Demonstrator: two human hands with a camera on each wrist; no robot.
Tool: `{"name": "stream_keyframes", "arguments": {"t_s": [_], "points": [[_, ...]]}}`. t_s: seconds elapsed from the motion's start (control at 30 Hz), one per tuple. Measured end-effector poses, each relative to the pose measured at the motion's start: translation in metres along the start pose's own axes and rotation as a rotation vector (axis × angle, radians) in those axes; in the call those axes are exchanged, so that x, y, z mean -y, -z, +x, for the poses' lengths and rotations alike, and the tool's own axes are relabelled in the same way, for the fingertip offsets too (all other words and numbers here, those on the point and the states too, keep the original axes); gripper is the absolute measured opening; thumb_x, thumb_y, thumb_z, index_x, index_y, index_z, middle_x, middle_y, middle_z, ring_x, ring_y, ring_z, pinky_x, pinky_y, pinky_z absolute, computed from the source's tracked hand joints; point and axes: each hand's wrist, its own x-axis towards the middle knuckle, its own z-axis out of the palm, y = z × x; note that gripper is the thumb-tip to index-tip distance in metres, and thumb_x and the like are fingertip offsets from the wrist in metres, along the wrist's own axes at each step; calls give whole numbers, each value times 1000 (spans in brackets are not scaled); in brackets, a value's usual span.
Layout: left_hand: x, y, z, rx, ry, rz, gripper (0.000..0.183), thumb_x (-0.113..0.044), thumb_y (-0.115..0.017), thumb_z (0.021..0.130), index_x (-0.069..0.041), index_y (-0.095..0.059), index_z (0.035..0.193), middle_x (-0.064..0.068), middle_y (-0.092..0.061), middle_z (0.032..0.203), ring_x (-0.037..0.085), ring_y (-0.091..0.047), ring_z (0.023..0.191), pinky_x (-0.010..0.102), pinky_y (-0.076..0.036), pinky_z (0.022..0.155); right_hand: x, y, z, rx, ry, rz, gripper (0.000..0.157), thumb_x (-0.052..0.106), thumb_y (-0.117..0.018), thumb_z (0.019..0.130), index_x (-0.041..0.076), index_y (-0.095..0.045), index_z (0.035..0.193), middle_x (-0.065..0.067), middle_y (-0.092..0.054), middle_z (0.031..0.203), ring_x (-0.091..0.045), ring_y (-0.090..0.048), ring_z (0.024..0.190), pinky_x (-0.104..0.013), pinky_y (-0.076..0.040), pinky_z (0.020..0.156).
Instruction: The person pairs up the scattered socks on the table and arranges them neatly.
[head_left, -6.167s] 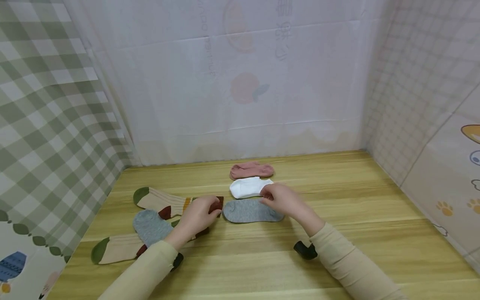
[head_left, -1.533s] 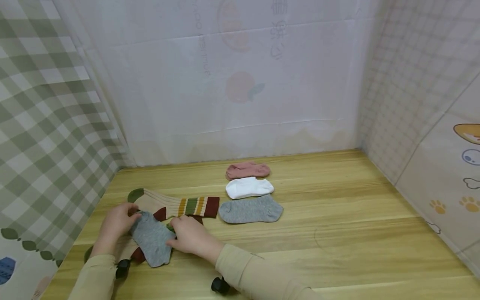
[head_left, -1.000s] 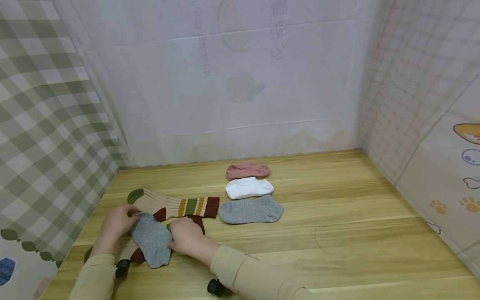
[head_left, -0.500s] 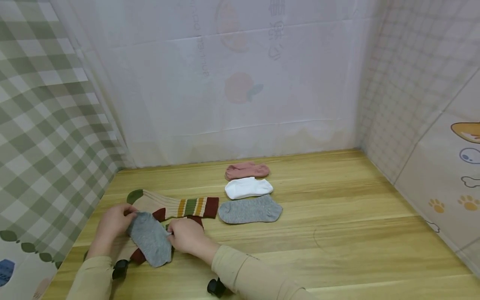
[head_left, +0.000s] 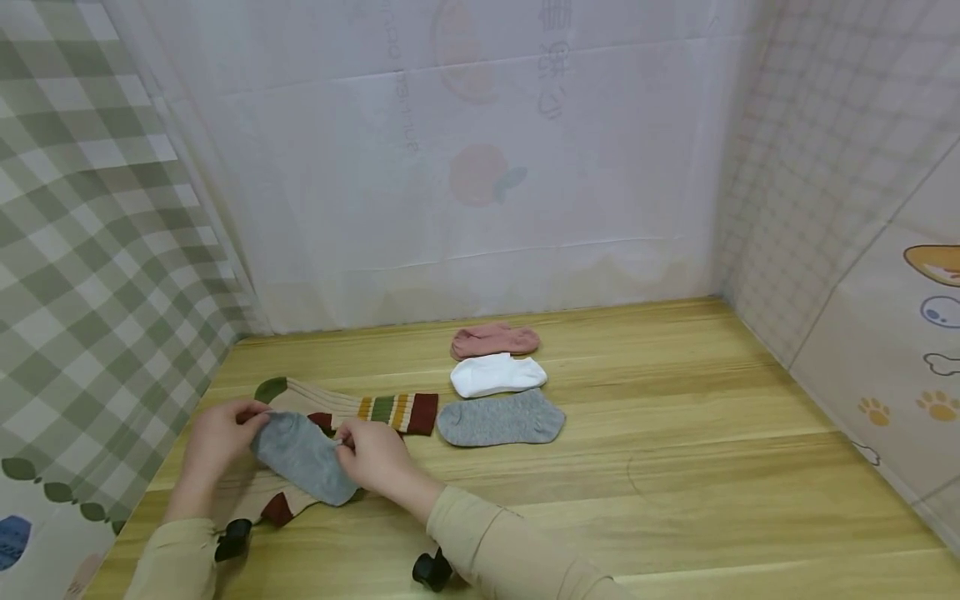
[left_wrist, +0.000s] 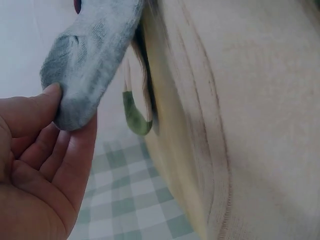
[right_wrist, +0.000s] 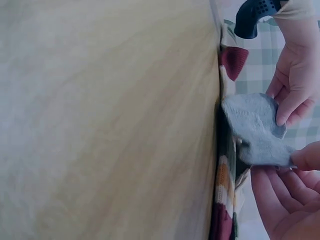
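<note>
A short grey sock point(head_left: 303, 458) is stretched between both hands, slightly above the striped socks. My left hand point(head_left: 217, 442) pinches its left end; the left wrist view shows the thumb and fingers on the sock's tip point(left_wrist: 75, 112). With thumb and fingers my right hand point(head_left: 378, 457) pinches the other side, by the edge of the sock point(right_wrist: 257, 127) in the right wrist view. Beneath lie two long beige socks with green toes, dark red heels and striped cuffs: the upper striped sock point(head_left: 341, 404) and the lower striped sock point(head_left: 243, 496), partly hidden by hands and grey sock.
To the right, another grey sock point(head_left: 501, 419) lies flat, below a white sock point(head_left: 497, 376) and a pink sock point(head_left: 493, 341) in a column. The wooden tabletop point(head_left: 675, 467) meets a pale cloth backdrop point(head_left: 360, 208) behind and a green checked cloth point(head_left: 97, 250) at left.
The grey sock has risen off the striped socks, and its lower end has swung up and right. Earlier, the hands were over the right-hand grey sock and a striped cuff; both have since moved left.
</note>
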Motion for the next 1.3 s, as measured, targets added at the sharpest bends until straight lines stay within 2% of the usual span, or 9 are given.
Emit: {"name": "stream_keyframes", "arguments": {"t_s": [0.37,0.6,0.73,0.8,0.9,0.97,1.07,1.2,1.3], "points": [[-15,-2,-4,-116,35,-55,11,-8,-70,92,1,-75,97,19,-71,91,35,-64,82,30,-46,59,-2,8,0,-54,-31,145,8,8,-61,98,8,-64,105,1,-66,87,1,-53,67,-14,-43,60],[-25,-6,-5,-145,53,-103,16,-10,-69,93,2,-74,102,18,-72,93,38,-65,88,36,-48,67,-9,20,-2,-122,-47,164,11,8,-60,99,8,-64,109,-2,-67,93,-5,-59,74,-17,-46,65],[-33,-9,-5,-171,54,-136,16,-10,-70,92,3,-75,102,17,-73,91,36,-66,87,29,-47,67,-16,29,-2,-164,-59,158,11,8,-61,98,9,-66,108,-1,-68,93,-7,-61,77,-18,-48,67],[-37,-10,-5,-180,51,-154,17,-9,-71,92,3,-75,103,17,-73,91,30,-66,84,22,-45,65,-19,33,-2,-165,-70,155,10,9,-62,98,9,-66,107,0,-68,93,-7,-61,77,-19,-48,67],[-43,-13,-5,-183,55,-203,16,-7,-72,91,4,-75,102,17,-73,91,11,-63,78,14,-43,63,-23,41,-3,-153,-79,174,10,10,-61,99,10,-67,107,0,-67,93,-6,-59,76,-20,-48,66],[-48,-15,-6,-177,59,-237,15,-7,-72,91,3,-75,102,17,-73,91,0,-58,76,11,-42,62,-27,46,-4,-148,-72,194,10,8,-61,99,8,-67,106,-2,-67,93,-8,-59,76,-21,-48,67],[-54,-18,-6,-160,57,-278,16,-7,-72,91,2,-75,103,16,-73,92,-8,-54,74,11,-43,62,-34,53,-6,-151,-55,225,10,5,-60,98,5,-67,106,-5,-67,94,-13,-62,80,-24,-50,70],[-61,-24,-5,-140,40,-298,16,-8,-72,91,0,-75,104,15,-73,93,-4,-56,75,13,-45,61,-43,64,-10,-165,-47,224,10,3,-60,98,3,-66,106,-7,-67,96,-18,-64,85,-28,-52,74],[-67,-28,-4,-112,27,-292,16,-9,-71,92,0,-75,105,14,-73,94,8,-62,79,16,-46,63,-50,75,-14,-188,-29,185,10,4,-61,97,4,-67,105,-6,-67,95,-20,-64,85,-29,-52,74]]}}
